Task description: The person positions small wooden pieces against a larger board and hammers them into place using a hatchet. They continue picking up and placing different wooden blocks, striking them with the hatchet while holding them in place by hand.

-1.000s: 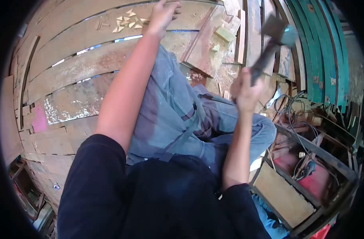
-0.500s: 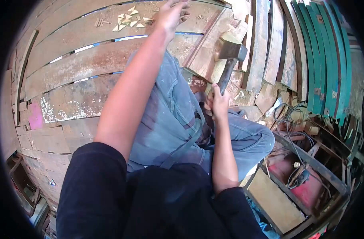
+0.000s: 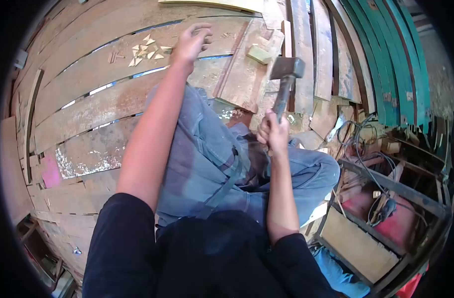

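Observation:
My right hand (image 3: 273, 133) is wrapped round the dark handle of a hammer (image 3: 287, 68). Its heavy metal head is raised over the boards in front of my legs. My left hand (image 3: 193, 43) reaches forward above the planks, fingers apart and slightly bent, with nothing seen in them. To its left lies a scatter of small pale triangular wood pieces (image 3: 143, 51). A short wood block (image 3: 259, 54) rests on a wide board (image 3: 247, 82), just left of the hammer head.
Worn floor planks (image 3: 87, 119) with gaps run across the left side. Long boards (image 3: 303, 74) and green slats (image 3: 386, 64) lie at the right. Coiled cables (image 3: 358, 139) and a metal frame (image 3: 391, 184) stand near my right knee. A pale beam (image 3: 212, 5) lies at the far edge.
The view has shifted. My left hand has drawn back a little and now sits nearer the triangular pieces. The hammer head has moved off the wood block, which now shows fully.

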Motion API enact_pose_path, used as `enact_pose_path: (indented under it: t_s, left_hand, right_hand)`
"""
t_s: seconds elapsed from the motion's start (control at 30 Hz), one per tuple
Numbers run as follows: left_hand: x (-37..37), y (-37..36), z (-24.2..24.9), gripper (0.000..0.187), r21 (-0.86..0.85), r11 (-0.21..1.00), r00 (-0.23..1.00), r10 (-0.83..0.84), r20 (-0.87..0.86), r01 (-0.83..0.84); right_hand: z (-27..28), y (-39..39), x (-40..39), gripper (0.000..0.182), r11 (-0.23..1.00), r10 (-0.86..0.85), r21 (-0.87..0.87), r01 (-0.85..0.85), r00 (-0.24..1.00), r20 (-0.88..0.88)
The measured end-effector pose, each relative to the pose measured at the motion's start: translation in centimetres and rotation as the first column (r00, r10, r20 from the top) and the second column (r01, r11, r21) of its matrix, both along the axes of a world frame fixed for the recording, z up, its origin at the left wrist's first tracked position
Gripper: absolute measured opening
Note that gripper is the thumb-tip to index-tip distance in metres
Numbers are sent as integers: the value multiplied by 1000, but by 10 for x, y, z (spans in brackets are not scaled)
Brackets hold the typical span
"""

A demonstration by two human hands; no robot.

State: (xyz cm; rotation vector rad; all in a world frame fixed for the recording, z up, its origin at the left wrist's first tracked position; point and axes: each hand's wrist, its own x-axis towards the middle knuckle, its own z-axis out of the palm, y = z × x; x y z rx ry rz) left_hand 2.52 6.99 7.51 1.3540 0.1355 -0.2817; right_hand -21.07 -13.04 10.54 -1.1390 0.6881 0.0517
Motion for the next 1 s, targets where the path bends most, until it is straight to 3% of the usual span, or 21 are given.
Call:
enact_pose_path:
  t_s: [0.1, 0.2, 0.3, 0.37, 0.43, 0.53, 0.63, 0.67, 0.7, 0.77, 0.83, 0.9, 1.0]
  left_hand:
    - [-10, -10, 4, 19, 497, 863, 926, -259, 274, 94]
    - [-40, -50, 7, 20, 681, 676, 727, -614, 308, 282]
    - [-80, -110, 15, 24, 806, 362, 473, -873, 117, 469]
    - [-107, -155, -11, 25, 868, 136, 364, -930, -55, 478]
    - [-137, -192, -51, 25, 941, 102, 297, -955, 1, 323]
    - [-178, -222, -93, 21, 978, 207, 368, -911, 185, 20]
    - [-188, -231, -109, 18, 967, 253, 284, -925, 252, -35]
    - [-188, -231, -113, 18, 949, 314, 311, -903, 296, 8]
    - [-178, -225, -96, 19, 938, 309, 354, -904, 239, 157]
    - [-148, -211, -31, 22, 843, 299, 412, -906, 103, 447]
    - [-115, -186, -21, 28, 870, 384, 362, -894, 265, 309]
    - [-86, -162, -17, 35, 901, 363, 444, -865, 232, 238]
    - [-54, -127, -26, 39, 895, 359, 398, -886, 238, 265]
  right_hand:
    - [41, -31, -8, 36, 998, -49, -44, 54, 993, 111]
    - [72, -57, -29, 37, 986, -160, -11, 164, 972, 171]
    - [62, -84, -64, 35, 972, -231, -16, 236, 962, 147]
    - [42, -96, -82, 34, 961, -273, 1, 276, 951, 144]
    - [26, -103, -87, 31, 930, -360, 126, 346, 926, 111]
    - [15, -114, -89, 28, 878, -437, 253, 407, 896, 77]
    - [14, -117, -84, 27, 861, -464, 276, 428, 882, 79]
    - [14, -118, -81, 27, 862, -460, 277, 424, 884, 79]
    - [14, -120, -78, 28, 863, -459, 278, 422, 885, 80]
    - [15, -120, -75, 28, 874, -436, 274, 402, 897, 76]
    - [16, -120, -70, 29, 896, -392, 258, 360, 917, 81]
    - [19, -117, -68, 29, 912, -353, 246, 328, 933, 64]
    - [20, -111, -66, 31, 933, -299, 221, 284, 954, 37]
